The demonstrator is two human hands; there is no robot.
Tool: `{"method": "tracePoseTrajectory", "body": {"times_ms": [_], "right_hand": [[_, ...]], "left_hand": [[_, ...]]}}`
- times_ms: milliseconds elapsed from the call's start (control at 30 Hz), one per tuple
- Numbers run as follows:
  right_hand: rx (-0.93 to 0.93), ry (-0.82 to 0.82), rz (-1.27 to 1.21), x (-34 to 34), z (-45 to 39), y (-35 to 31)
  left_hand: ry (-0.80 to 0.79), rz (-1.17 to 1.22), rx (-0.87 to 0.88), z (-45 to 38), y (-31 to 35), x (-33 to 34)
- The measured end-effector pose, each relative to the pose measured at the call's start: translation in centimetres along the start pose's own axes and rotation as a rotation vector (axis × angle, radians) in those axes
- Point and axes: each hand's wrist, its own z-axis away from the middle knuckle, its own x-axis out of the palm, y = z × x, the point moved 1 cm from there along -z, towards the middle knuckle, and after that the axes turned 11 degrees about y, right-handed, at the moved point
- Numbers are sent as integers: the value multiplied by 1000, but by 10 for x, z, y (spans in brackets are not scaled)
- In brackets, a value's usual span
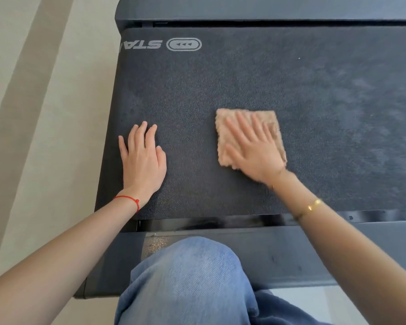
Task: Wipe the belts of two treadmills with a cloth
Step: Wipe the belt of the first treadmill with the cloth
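Observation:
A dark grey textured treadmill belt [244,78] fills the middle of the view, with a pale printed logo near its far left end. On it lies a folded tan fluffy cloth [227,120]. My right hand [253,148] presses flat on the cloth with straight, spread fingers and looks blurred by motion. My left hand [142,158] rests flat on the bare belt to the left of the cloth, fingers straight. Pale dusty streaks show on the belt's right part.
The treadmill's dark side rail [279,252] runs along the near edge, and another rail [267,8] along the far edge. My knee in blue jeans [192,277] is over the near rail. Pale floor [45,113] lies to the left.

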Motion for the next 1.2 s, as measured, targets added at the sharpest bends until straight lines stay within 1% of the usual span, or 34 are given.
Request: {"method": "tracePoseTrajectory", "body": {"times_ms": [33, 67, 100, 200, 267, 300, 367, 467, 567, 600, 667, 767, 833, 867, 900, 933, 1000, 1067, 1133, 1200], "right_hand": [[81, -6, -16, -1, -21, 2], [113, -9, -18, 0, -38, -5], [90, -13, -5, 5, -49, -19], [-174, -8, 22, 19, -50, -64], [-309, -22, -16, 19, -44, -63], [-331, -21, -47, 16, -48, -53], [-277, 11, -52, 11, -68, -28], [-46, 39, -14, 8, -122, 8], [109, 50, -8, 10, -185, 6], [117, 46, -14, 13, -205, -5], [55, 12, -11, 21, -234, -39], [-191, -14, 11, 32, -241, -96], [-350, -25, -12, 36, -229, -106], [-382, -21, -19, 36, -228, -98], [-366, -11, -19, 34, -231, -86], [-309, 4, -7, 31, -239, -72], [-148, 8, 15, 26, -265, -49], [-26, -3, 9, 24, -295, -50], [-19, 0, 4, 28, -320, -76], [-119, -26, -1, 35, -332, -117]], "left_hand": [[2, -1, 6, -2, 0, 0], [3, 0, 8, -5, 0, 0], [-1, 2, 7, -9, 0, 1], [-25, -13, -1, -24, 3, 6], [-41, -23, -10, -36, 3, 10], [-48, -28, -20, -44, 2, 12], [-61, -52, -27, -56, 0, 17], [-60, -87, -25, -61, 1, 23], [-39, -110, -25, -59, 1, 27], [-31, -116, -24, -59, 1, 28], [-21, -126, -20, -60, 1, 28], [-14, -127, -15, -61, 2, 26], [-27, -129, -11, -60, 2, 24], [-34, -136, -11, -60, 2, 24], [-39, -146, -12, -60, 2, 24], [-45, -156, -15, -60, 2, 24], [-57, -174, -24, -60, 5, 24], [-61, -179, -29, -61, 6, 24], [-57, -178, -31, -61, 7, 24], [-47, -172, -26, -62, 6, 24]]}}
